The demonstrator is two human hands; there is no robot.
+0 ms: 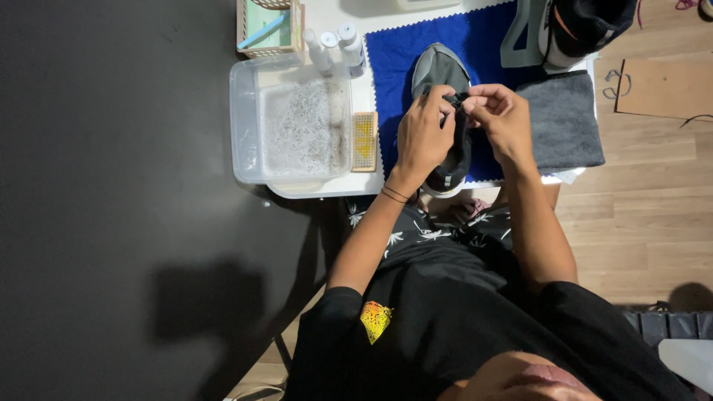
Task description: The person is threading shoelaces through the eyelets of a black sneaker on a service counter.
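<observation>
A grey and black sneaker (pixel 440 70) lies on a blue cloth (pixel 394 52) on a small white table (pixel 327 189), its toe pointing away from me. My left hand (pixel 421 137) rests over the middle of the shoe, fingers pinched at the lacing area. Just to its right, my right hand (pixel 503 119) pinches the same spot, and the fingertips of both hands meet on the black lace (pixel 458 98). The heel of the shoe shows below my left wrist.
A clear plastic tub (pixel 249 126) with foamy water stands to the left, with a wooden brush (pixel 364 141) beside it. Small white bottles (pixel 334 44) and a wicker basket (pixel 267 26) are behind. A grey towel (pixel 564 122), a second shoe (pixel 579 30) and a brown paper bag (pixel 665 89) lie to the right.
</observation>
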